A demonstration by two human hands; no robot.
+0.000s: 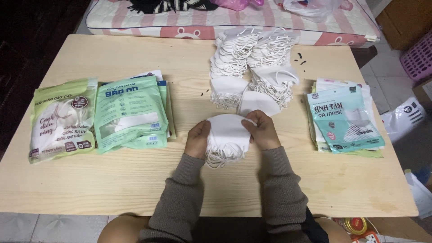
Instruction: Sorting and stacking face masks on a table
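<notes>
Both hands hold a small stack of white face masks [227,135] over the middle of a light wooden table [135,184]. My left hand [197,138] grips the stack's left edge and my right hand [262,130] grips its right edge. The ear loops hang down below the stack. Just beyond the hands lies a large heap of loose white masks [252,63] with tangled loops, reaching to the table's far edge.
Green mask packets lie at the left: one filled packet [60,119] and a pile of packets [130,112]. A pile of teal and green packets [344,118] lies at the right. A pink-striped mattress [270,20] runs behind the table. A pink basket [418,56] stands far right.
</notes>
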